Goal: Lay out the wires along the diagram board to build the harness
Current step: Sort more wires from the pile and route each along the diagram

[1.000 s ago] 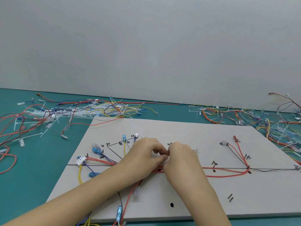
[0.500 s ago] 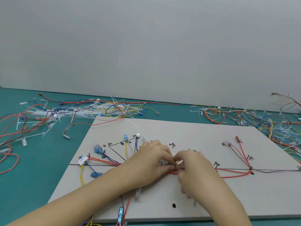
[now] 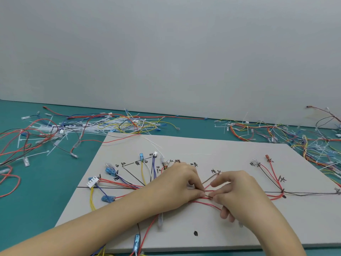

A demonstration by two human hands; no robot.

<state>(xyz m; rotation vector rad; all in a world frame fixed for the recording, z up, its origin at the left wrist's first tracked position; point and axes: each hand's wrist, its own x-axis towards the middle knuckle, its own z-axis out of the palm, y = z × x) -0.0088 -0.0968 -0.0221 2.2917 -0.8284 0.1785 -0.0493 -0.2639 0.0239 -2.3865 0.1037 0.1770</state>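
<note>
A pale diagram board (image 3: 212, 145) with black drawn lines and labels lies on the teal table. Red, blue, yellow and black wires (image 3: 121, 183) fan out along its lines from the left. My left hand (image 3: 177, 183) and my right hand (image 3: 238, 193) meet over the board's middle. Both pinch the bundle of red wires (image 3: 207, 194) running along the horizontal line, fingertips almost touching. A white connector (image 3: 92, 181) and blue terminals (image 3: 108, 170) sit at the left ends. More red and black wires (image 3: 273, 174) branch at the right.
Loose wires and white cable ties are heaped on the table at the back left (image 3: 73, 126) and back right (image 3: 276, 132). A red wire loop (image 3: 11, 182) lies at the far left. A blue terminal (image 3: 137, 242) hangs near the board's front edge.
My right hand has slid rightward along the red bundle and its fingers have spread. My left hand followed a little to the right. The view has shifted slightly.
</note>
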